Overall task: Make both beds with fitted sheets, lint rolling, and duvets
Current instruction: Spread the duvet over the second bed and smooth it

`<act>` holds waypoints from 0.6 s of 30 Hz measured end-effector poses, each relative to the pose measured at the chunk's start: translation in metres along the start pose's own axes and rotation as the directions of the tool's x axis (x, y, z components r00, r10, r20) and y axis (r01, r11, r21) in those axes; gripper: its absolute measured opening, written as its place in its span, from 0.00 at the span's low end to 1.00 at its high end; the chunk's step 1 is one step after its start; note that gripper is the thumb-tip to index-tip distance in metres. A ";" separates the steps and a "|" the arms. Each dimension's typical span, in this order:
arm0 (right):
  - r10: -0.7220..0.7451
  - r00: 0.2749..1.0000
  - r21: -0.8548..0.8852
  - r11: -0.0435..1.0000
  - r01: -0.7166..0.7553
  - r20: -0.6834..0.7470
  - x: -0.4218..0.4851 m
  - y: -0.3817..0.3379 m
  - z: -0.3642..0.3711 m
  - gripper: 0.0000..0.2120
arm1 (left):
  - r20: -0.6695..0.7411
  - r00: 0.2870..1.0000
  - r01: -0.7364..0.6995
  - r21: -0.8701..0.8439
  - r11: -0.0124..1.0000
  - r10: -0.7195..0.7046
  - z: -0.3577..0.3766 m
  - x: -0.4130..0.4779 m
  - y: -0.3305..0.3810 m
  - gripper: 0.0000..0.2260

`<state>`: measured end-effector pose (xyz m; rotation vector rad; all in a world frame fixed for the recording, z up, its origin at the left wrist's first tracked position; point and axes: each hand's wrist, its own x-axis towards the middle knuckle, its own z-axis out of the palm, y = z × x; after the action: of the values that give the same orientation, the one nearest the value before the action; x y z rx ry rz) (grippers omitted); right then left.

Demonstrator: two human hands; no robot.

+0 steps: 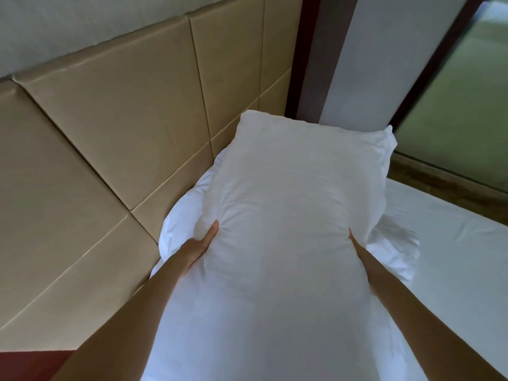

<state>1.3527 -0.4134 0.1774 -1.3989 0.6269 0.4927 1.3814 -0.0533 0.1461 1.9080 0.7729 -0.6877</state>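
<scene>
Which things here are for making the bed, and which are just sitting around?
For the job: top pillow, gripped by the left hand and right hand; lower pillow; white sheet.
Just there: padded headboard; window.

Both sides of pillow (288, 199) gripped: left hand (202, 244), right hand (357, 247); second pillow (184, 218) beneath, beside headboard (110, 133).

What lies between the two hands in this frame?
The white pillow fills the gap, the left hand and right hand pressed into its sides; head view.
</scene>
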 end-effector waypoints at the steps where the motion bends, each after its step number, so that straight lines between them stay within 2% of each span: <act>1: -0.029 0.999 0.007 1.000 0.029 -0.039 -0.003 -0.001 0.007 0.15 | -0.017 1.000 -0.017 0.001 1.000 0.017 0.003 -0.001 0.000 0.49; 2: -0.048 0.996 0.010 0.999 0.049 -0.076 -0.001 0.001 0.009 0.16 | -0.031 0.999 -0.020 -0.002 1.000 0.020 0.005 0.001 0.000 0.47; 3: -0.066 0.992 0.015 0.998 0.068 -0.105 0.002 0.005 0.009 0.22 | -0.041 0.999 -0.034 -0.009 0.999 0.033 0.008 0.001 -0.001 0.44; 6: -0.080 0.985 -0.013 0.997 0.079 -0.154 0.010 0.020 0.004 0.55 | -0.076 0.994 -0.080 -0.020 0.997 0.078 0.016 -0.008 0.001 0.40; 7: -0.087 0.980 -0.028 0.996 0.083 -0.180 0.013 0.024 0.002 0.63 | -0.083 0.992 -0.096 -0.028 0.995 0.093 0.018 -0.011 0.002 0.39; 8: -0.095 0.972 -0.029 0.995 0.091 -0.214 0.014 0.026 0.001 0.65 | -0.086 0.991 -0.105 -0.036 0.994 0.101 0.019 -0.015 0.003 0.39; 11: -0.108 0.958 -0.054 0.994 0.097 -0.265 0.016 0.032 -0.011 0.45 | -0.111 0.985 -0.143 -0.084 0.986 0.134 0.023 -0.029 0.002 0.38; 12: -0.098 0.955 -0.058 0.995 0.085 -0.281 0.016 0.035 -0.017 0.46 | -0.123 0.982 -0.157 -0.099 0.983 0.145 0.025 -0.035 0.000 0.36; 14: -0.115 0.943 -0.062 0.993 0.101 -0.313 0.010 0.038 -0.028 0.56 | -0.143 0.974 -0.195 -0.119 0.974 0.178 0.031 -0.049 -0.002 0.34; 18: -0.133 0.931 -0.041 0.991 0.127 -0.340 -0.003 0.051 -0.061 0.69 | -0.175 0.956 -0.257 -0.116 0.959 0.235 0.053 -0.080 0.000 0.37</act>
<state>1.3107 -0.4676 0.1379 -1.5472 0.8038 0.1479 1.3218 -0.1192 0.1828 1.9068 0.6468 -0.3218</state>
